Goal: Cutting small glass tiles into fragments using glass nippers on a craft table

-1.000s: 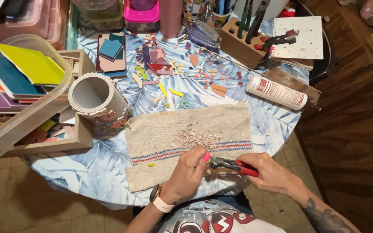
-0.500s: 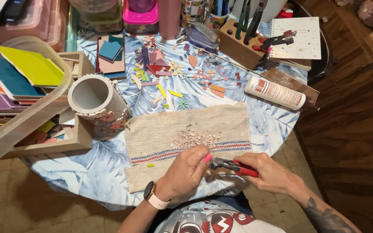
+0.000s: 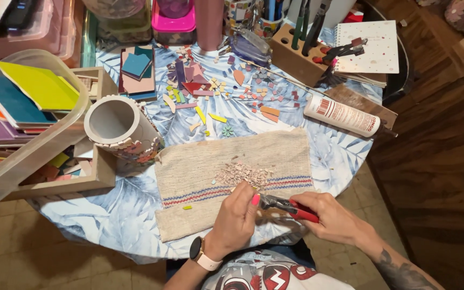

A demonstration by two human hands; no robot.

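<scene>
My right hand [image 3: 333, 219] grips red-handled nippers [image 3: 291, 206] near the table's front edge, jaws pointing left. My left hand [image 3: 236, 217] pinches something small at those jaws; the piece itself is hidden by my fingers. Both hands hover over the near edge of a beige woven cloth [image 3: 200, 177] with red and blue stripes. A small heap of pale pink tile chips [image 3: 241, 174] lies on the cloth just beyond my left hand. A watch is on my left wrist.
A white cylinder [image 3: 122, 129] partly covered in mosaic lies on its side left of the cloth. A clear tub of coloured tiles [image 3: 17, 102] sits on a wooden tray at left. A glue bottle [image 3: 342, 115], scattered tile pieces [image 3: 216, 88], a tool block [image 3: 296, 51] and a notebook [image 3: 369, 45] are behind.
My left hand has shifted slightly toward the nipper jaws; the view has moved a little. Nothing else on the table has moved.
</scene>
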